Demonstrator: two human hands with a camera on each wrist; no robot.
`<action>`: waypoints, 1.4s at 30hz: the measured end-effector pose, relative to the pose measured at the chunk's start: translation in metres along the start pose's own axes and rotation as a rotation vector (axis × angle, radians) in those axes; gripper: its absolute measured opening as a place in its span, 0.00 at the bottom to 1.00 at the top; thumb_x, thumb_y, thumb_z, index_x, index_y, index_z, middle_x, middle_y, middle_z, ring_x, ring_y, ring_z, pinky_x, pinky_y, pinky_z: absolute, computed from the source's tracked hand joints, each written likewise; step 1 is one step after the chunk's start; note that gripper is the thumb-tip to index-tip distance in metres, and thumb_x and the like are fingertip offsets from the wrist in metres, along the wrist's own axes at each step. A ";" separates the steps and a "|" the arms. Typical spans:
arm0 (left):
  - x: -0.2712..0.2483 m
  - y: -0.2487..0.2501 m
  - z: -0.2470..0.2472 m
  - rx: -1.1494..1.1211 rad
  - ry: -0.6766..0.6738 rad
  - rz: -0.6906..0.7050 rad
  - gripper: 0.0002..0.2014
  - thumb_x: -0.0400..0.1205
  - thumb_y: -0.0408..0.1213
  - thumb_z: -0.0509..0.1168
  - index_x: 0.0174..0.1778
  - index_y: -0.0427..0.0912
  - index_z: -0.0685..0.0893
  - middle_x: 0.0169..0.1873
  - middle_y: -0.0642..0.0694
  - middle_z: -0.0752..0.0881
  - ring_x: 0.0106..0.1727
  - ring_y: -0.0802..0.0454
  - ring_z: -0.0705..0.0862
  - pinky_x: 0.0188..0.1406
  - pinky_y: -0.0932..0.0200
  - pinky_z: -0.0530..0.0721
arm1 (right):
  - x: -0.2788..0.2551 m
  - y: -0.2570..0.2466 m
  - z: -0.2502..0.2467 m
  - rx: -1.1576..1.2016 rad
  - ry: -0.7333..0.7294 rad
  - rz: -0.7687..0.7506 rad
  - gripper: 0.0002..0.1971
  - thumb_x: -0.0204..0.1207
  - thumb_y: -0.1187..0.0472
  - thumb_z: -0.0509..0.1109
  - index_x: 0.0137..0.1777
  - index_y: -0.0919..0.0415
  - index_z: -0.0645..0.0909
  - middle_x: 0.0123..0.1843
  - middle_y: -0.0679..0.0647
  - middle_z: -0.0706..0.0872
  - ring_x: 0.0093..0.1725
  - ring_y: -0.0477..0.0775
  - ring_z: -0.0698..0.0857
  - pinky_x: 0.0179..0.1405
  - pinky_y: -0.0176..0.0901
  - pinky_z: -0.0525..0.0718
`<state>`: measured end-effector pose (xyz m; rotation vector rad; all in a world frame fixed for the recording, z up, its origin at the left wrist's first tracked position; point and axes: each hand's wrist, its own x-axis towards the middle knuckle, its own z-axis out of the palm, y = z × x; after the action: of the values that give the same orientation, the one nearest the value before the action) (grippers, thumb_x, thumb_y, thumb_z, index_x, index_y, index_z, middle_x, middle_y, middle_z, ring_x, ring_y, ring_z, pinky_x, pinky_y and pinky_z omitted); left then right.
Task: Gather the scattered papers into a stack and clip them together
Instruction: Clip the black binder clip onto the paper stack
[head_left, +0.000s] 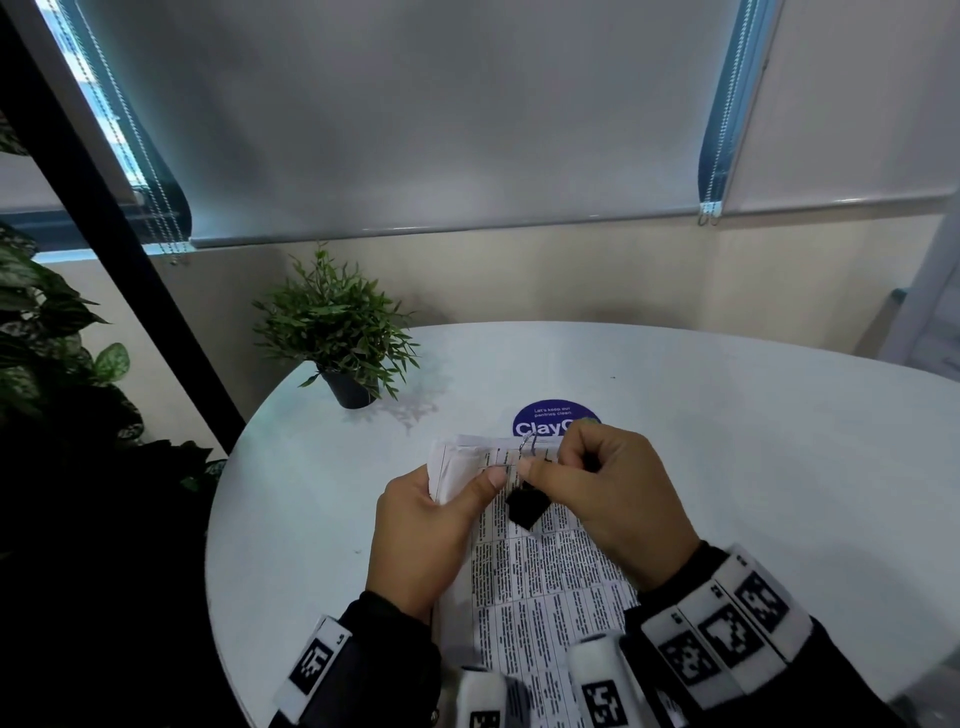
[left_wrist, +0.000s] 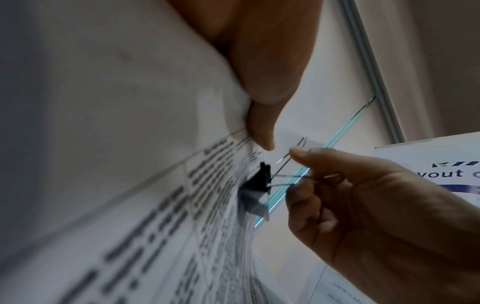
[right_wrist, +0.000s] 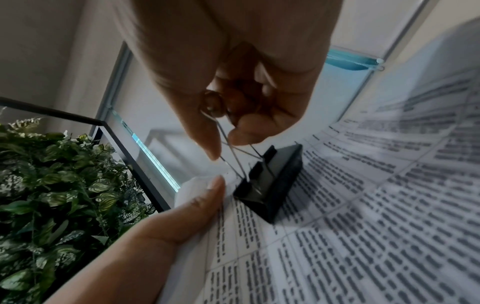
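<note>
A stack of printed papers (head_left: 540, 582) is held up above the round white table (head_left: 753, 441). My left hand (head_left: 431, 525) grips the stack near its top left corner, thumb pressed on the front sheet (right_wrist: 202, 205). A black binder clip (head_left: 525, 506) sits at the stack's top edge (right_wrist: 272, 183), also seen as the binder clip (left_wrist: 255, 185). My right hand (head_left: 597, 483) pinches the clip's wire handles (right_wrist: 233, 156) between thumb and fingers (left_wrist: 311, 158).
A small potted plant (head_left: 337, 332) stands at the table's far left. A round blue sticker (head_left: 545, 421) lies on the table behind the papers. Leafy plants and a black frame (head_left: 78, 208) fill the left side. Closed blinds hang behind.
</note>
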<state>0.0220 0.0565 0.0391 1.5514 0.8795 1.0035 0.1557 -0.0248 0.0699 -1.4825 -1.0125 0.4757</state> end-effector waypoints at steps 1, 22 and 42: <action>-0.001 0.002 0.000 -0.007 -0.013 0.014 0.07 0.70 0.45 0.75 0.41 0.48 0.92 0.36 0.51 0.93 0.41 0.52 0.91 0.45 0.51 0.89 | 0.000 0.000 -0.002 -0.055 -0.022 -0.014 0.24 0.66 0.64 0.79 0.21 0.56 0.65 0.18 0.45 0.67 0.22 0.44 0.66 0.26 0.36 0.68; 0.003 0.000 -0.004 -0.094 0.000 -0.064 0.08 0.73 0.41 0.74 0.42 0.41 0.92 0.39 0.45 0.93 0.44 0.45 0.91 0.53 0.41 0.87 | -0.004 0.012 -0.026 0.476 -0.227 -0.019 0.18 0.58 0.67 0.81 0.25 0.53 0.73 0.27 0.53 0.76 0.28 0.50 0.74 0.30 0.38 0.77; -0.006 0.015 0.002 -0.091 -0.089 0.011 0.07 0.72 0.39 0.74 0.44 0.44 0.92 0.40 0.48 0.93 0.45 0.53 0.91 0.46 0.57 0.87 | 0.000 0.008 -0.029 0.298 -0.015 -0.138 0.23 0.55 0.42 0.82 0.51 0.44 0.88 0.64 0.50 0.85 0.62 0.52 0.85 0.59 0.48 0.83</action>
<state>0.0222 0.0476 0.0529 1.5138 0.7547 0.9620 0.1810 -0.0405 0.0677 -1.1381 -1.0008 0.5146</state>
